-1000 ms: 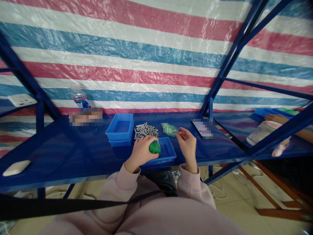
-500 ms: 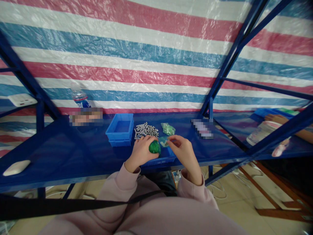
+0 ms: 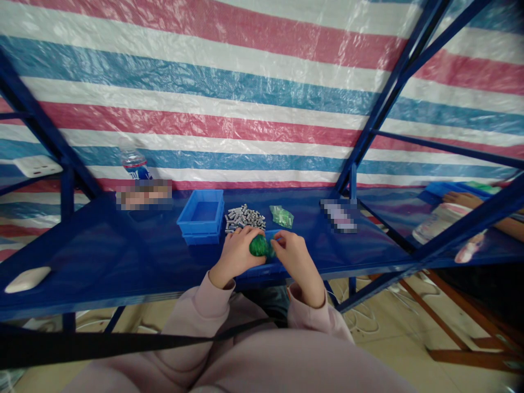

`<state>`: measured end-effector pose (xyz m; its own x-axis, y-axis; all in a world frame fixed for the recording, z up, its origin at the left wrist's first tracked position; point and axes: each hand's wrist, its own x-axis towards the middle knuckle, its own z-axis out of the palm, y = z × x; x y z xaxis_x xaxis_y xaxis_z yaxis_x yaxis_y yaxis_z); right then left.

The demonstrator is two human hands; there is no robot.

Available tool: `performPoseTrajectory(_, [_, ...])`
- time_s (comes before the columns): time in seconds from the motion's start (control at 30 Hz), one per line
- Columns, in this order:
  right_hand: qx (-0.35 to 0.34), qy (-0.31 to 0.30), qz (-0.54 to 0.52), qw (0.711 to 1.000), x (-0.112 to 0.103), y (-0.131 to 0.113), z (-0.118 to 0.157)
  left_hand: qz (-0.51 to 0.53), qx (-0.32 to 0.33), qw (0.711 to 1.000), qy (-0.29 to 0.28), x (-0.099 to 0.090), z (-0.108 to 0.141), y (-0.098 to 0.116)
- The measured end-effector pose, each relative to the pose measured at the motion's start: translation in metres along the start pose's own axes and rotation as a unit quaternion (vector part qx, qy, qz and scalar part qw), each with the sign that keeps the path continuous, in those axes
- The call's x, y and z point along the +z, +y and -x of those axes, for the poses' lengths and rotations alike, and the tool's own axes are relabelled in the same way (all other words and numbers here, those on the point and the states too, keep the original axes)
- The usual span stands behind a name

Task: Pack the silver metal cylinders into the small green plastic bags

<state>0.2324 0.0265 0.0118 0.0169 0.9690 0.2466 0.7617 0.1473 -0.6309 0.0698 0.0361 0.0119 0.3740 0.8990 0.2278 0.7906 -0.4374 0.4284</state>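
Note:
My left hand [image 3: 238, 250] is wrapped around a shiny green rounded bundle [image 3: 257, 245], over a low blue tray [image 3: 268, 267]. Close on its right, my right hand [image 3: 292, 250] has thumb and fingers pinched together. Whatever is between those fingertips is too small to make out. A pile of short grey metal cylinders [image 3: 245, 217] lies just beyond my left hand. To the right of the pile sits a small clear bag with pale green contents [image 3: 281, 216]. My hands hide much of the tray.
Stacked blue bins [image 3: 200, 215] stand left of the pile. A plastic bottle [image 3: 137, 164] is at the back left, a white object [image 3: 28, 280] at the front left. Blue metal struts [image 3: 380, 109] frame the table. Another person's hand [image 3: 462, 200] rests near a white tub [image 3: 440, 221].
My right hand has moved left, up against the green bundle; a pale translucent piece seen at its fingertips before is now mostly hidden. My left hand has stayed in place.

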Motion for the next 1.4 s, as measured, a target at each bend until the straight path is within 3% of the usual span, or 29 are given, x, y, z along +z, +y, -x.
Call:
performPoseTrajectory(0.53, [0.062,-0.072,0.132,0.987,-0.007,-0.028,0.008,-0.005,-0.002,1.000,-0.001,0.000,-0.001,0.000])
performPoseTrajectory(0.97, [0.035,-0.068,0.023,0.997,-0.007,-0.021,0.008,-0.026,0.022,0.999,0.001,-0.002,-0.002,0.003])
performPoseTrajectory(1.23, [0.033,-0.068,0.006,0.997,-0.008,-0.019,0.007,-0.009,0.049,0.998,-0.027,-0.004,-0.006,0.004])
performPoseTrajectory(1.4, [0.026,-0.077,-0.002,0.997,-0.008,-0.016,0.006,-0.023,0.047,0.998,-0.016,-0.002,-0.008,0.007])
